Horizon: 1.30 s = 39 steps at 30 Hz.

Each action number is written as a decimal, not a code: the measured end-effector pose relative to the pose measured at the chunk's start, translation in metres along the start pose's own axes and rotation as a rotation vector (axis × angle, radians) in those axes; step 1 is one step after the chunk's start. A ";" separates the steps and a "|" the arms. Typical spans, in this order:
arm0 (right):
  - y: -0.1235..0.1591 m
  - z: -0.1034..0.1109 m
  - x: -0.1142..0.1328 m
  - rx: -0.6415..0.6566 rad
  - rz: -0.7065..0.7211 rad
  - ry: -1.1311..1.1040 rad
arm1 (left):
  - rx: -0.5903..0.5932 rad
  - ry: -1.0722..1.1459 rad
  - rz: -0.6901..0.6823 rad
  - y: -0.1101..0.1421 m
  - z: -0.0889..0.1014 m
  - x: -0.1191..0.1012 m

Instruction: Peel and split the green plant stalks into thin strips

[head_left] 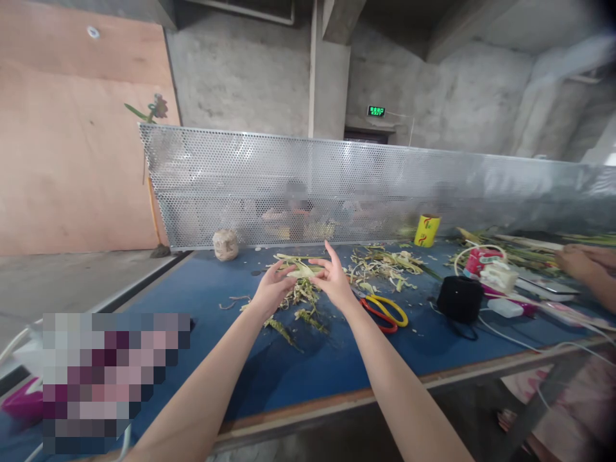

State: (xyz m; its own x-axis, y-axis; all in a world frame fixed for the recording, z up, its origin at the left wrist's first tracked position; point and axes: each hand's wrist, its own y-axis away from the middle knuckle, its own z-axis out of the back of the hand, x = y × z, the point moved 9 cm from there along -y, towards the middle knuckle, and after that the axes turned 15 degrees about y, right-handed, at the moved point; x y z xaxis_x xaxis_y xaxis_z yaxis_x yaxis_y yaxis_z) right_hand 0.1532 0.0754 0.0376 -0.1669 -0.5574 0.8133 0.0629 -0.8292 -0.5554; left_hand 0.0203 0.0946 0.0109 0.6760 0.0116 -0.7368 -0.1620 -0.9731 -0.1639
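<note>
Over the blue tabletop [283, 385], my left hand [269, 289] pinches one side of a flat, pale green strip of plant [302, 272]. The fingers of my right hand [333, 282] grip its other side, with one finger raised. Shredded plant scraps [303, 295] lie under and between both hands, some dried and curled toward the front. Just right of my right hand rests a pair of scissors [395, 308] with one yellow and one orange-red handle, its blades partly hidden. A further heap of peeled scraps [385, 264] spreads behind it.
A perforated metal screen [269, 179] borders the back. A whitish roll [225, 245] and a yellow roll [427, 231] stand before it. Rightward are a black box-shaped object [460, 299], cables, a phone [548, 287] and another person's hands [584, 260]. A pixelated patch covers the left front.
</note>
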 end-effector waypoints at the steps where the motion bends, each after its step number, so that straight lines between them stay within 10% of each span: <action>1: 0.000 0.000 -0.001 0.003 -0.005 0.002 | 0.004 0.000 0.013 0.000 0.000 0.001; 18: 0.004 -0.019 0.004 0.084 0.115 0.146 | 0.051 -0.132 0.196 0.008 -0.006 0.021; 39: 0.008 -0.021 0.013 0.102 0.102 0.067 | 0.091 -0.174 0.075 0.008 -0.011 0.007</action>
State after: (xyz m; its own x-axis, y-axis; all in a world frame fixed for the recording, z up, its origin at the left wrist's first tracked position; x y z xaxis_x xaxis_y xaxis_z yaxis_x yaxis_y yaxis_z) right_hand 0.1308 0.0625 0.0402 -0.2200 -0.6376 0.7383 0.1815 -0.7704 -0.6112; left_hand 0.0314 0.0843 0.0122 0.5265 -0.0132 -0.8501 -0.2766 -0.9482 -0.1566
